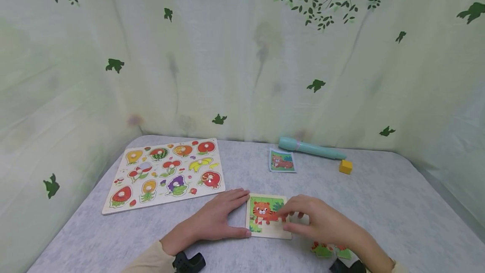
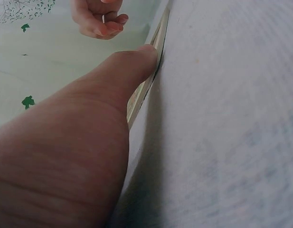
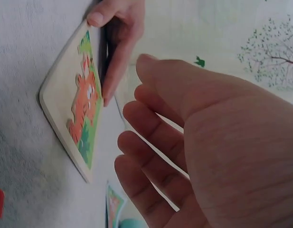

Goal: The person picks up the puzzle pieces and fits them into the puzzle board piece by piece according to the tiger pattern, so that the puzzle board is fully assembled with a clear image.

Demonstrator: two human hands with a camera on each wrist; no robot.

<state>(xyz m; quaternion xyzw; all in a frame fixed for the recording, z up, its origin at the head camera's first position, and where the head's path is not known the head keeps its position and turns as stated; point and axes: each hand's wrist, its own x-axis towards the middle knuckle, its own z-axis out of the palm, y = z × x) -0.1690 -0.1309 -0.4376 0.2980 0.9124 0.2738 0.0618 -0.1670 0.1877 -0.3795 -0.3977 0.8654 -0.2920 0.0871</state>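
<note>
A square wooden tiger puzzle (image 1: 267, 216) lies on the table, bare wood showing along its lower right part. My left hand (image 1: 219, 216) rests at its left side with fingers extended, thumb tip at the near left corner and fingertips by the far one. Over the right part of the puzzle hovers my right hand (image 1: 316, 218). In the right wrist view its fingers (image 3: 151, 152) are loosely bent, with nothing between them and the thumb. Green and red puzzle pieces (image 1: 322, 250) lie near the right wrist, partly hidden by the arm.
A white fruit puzzle board (image 1: 161, 199) lies at the back left. Behind the tiger puzzle is a small picture card (image 1: 282, 161). A teal pen-shaped toy (image 1: 314, 148) and a yellow block (image 1: 345, 167) are at the back right. A leaf-printed curtain (image 1: 242, 54) surrounds the table.
</note>
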